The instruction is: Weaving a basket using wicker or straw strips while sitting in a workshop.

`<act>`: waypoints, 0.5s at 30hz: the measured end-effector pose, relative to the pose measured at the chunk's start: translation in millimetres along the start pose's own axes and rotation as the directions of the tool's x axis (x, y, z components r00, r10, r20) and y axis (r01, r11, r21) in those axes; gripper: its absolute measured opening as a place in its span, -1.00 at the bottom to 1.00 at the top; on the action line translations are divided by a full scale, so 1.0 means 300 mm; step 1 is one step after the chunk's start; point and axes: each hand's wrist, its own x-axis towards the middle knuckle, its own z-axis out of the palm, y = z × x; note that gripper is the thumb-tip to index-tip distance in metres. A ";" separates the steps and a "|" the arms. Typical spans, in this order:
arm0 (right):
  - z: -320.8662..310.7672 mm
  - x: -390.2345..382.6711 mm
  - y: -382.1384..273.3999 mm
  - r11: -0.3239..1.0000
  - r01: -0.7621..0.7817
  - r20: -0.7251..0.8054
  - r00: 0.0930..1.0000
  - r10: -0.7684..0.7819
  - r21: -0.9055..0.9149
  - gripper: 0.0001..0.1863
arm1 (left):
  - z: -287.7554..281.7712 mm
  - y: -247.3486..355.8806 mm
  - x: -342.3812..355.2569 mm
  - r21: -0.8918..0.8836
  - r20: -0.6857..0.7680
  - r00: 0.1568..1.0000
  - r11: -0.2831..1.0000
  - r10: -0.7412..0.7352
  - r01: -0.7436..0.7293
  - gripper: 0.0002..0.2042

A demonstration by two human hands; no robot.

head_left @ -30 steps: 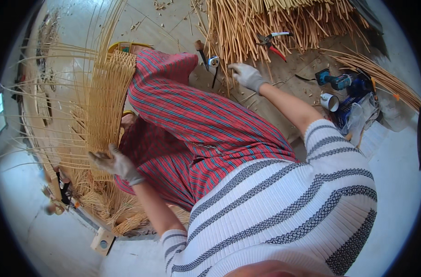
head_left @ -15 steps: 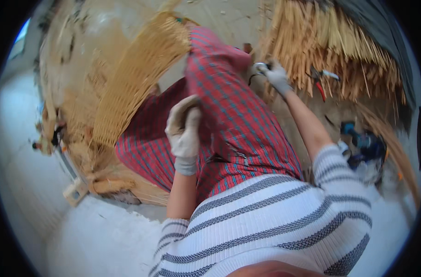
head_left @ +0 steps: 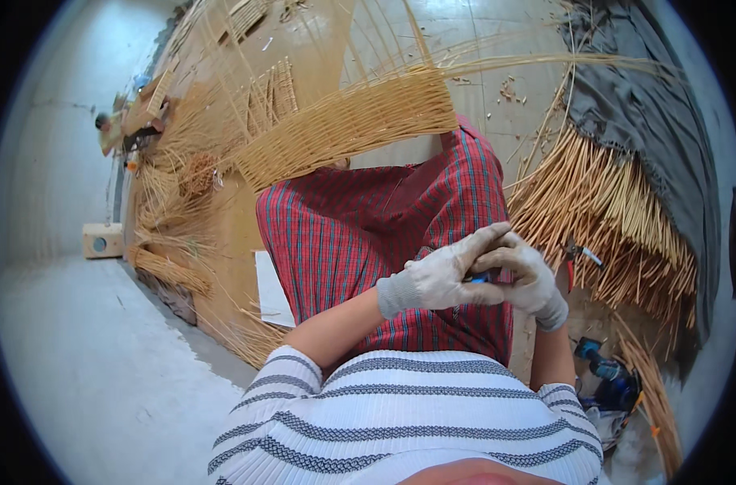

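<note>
In white gloves, my left hand [head_left: 442, 276] and my right hand [head_left: 531, 281] meet above the right side of my lap. Their fingertips touch and curl around a small thing with a blue part [head_left: 479, 278]; the gloves hide most of it, so its kind cannot be made out. A red plaid cloth [head_left: 328, 242] covers my legs. Beyond my knees, a curved woven wicker panel [head_left: 360, 121] rests against the cloth, with long loose strands sticking out from its far edge. Neither hand touches the panel.
At the right lies a large bundle of cane rods [head_left: 618, 210], partly under a dark grey cloth [head_left: 635, 113]. Red-handled cutters [head_left: 571, 267] lie by the rods, with a blue power tool [head_left: 604, 368] nearer. Loose strands [head_left: 170, 202] cover the board at left.
My right hand, earlier stretched out by the rods with a small metallic thing, has come back to meet my left hand. The left moved right. The view shifted; the panel now lies more crosswise.
</note>
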 end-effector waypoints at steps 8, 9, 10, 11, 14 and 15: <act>-0.202 -0.171 0.327 0.888 -0.163 -0.517 0.762 0.391 0.431 -0.55 | -0.118 -0.198 -0.144 -0.200 -0.494 0.828 0.961 -0.265 0.189 -0.90; -0.257 -0.224 0.426 0.906 -0.235 -0.603 0.683 0.412 0.353 -0.56 | -0.178 -0.237 -0.150 -0.161 -0.539 0.780 0.948 -0.318 0.275 -0.84; -0.303 -0.298 0.522 0.856 -0.515 -0.705 0.594 0.387 0.036 -0.54 | -0.223 -0.273 -0.139 -0.344 -0.613 0.704 0.923 -0.359 0.170 -0.77; -0.347 -0.375 0.620 0.620 -0.764 -0.768 0.501 0.399 -0.176 -0.52 | -0.252 -0.304 -0.126 -0.418 -0.675 0.669 0.908 -0.312 0.002 -0.74; -0.391 -0.672 0.825 -0.090 -0.956 -0.725 0.149 0.672 -0.280 -0.29 | -0.361 -0.352 -0.089 -0.524 -0.731 0.560 0.847 -0.390 -0.095 -0.68; -0.358 -0.758 0.874 -0.211 -0.954 -0.841 0.070 0.537 -0.215 -0.21 | -0.392 -0.358 -0.074 -0.543 -0.729 0.547 0.834 -0.410 -0.098 -0.67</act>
